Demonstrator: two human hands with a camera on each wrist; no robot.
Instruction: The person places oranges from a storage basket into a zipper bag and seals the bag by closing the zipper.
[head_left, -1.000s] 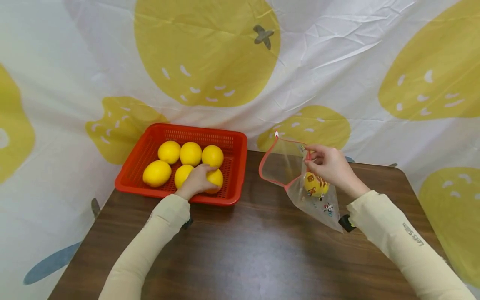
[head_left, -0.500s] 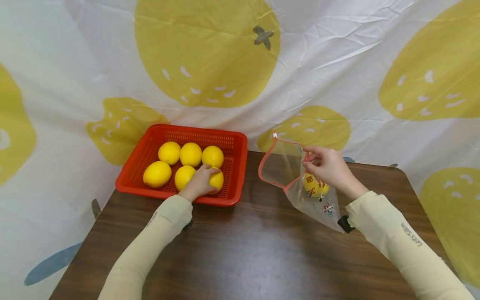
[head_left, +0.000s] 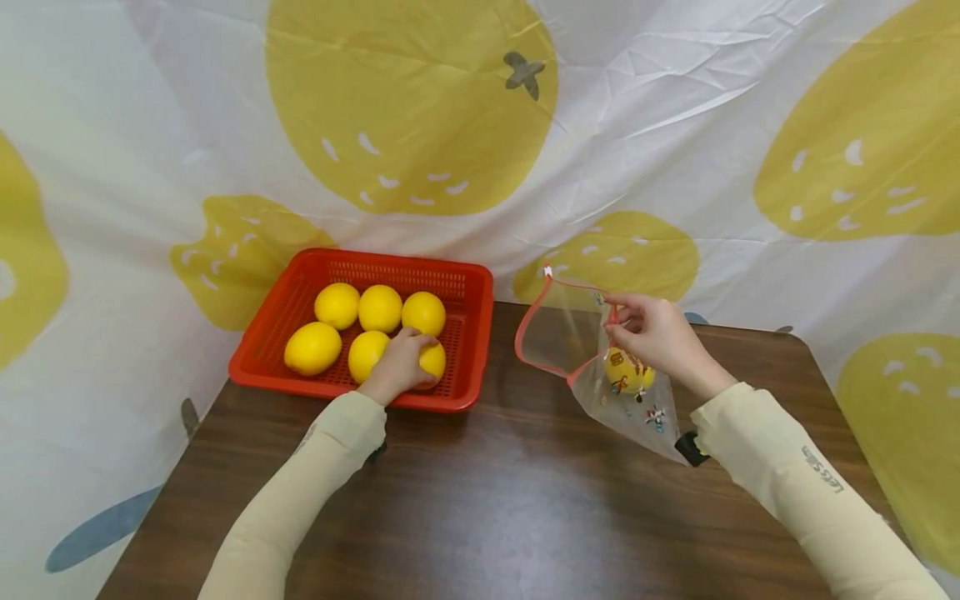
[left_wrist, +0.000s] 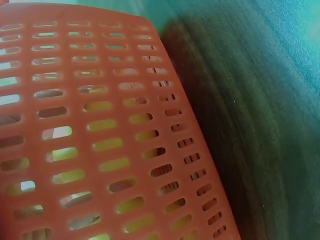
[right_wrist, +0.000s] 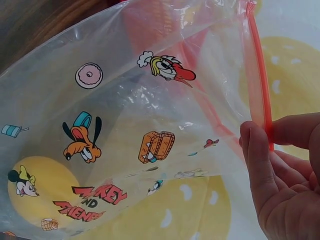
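Note:
A red slotted basket [head_left: 472,333] at the table's back left holds several yellow lemons. My left hand [head_left: 397,362] reaches over its front wall and grips the front-right lemon [head_left: 432,360]. The left wrist view shows only the basket's wall [left_wrist: 100,125] from outside, with yellow behind the slots. My right hand [head_left: 652,333] pinches the red zip edge [right_wrist: 260,85] of a clear cartoon-printed bag [head_left: 600,367] and holds it up with its mouth open toward the basket. One lemon [head_left: 625,372] lies inside the bag [right_wrist: 125,140], low down.
The dark wooden table [head_left: 510,500] runs toward me with bare surface in front of the basket and bag. A white cloth printed with yellow fruit [head_left: 420,108] hangs behind and drapes down at both sides.
The left hand has settled slightly lower on the front-right lemon. The bag and right hand have hardly moved.

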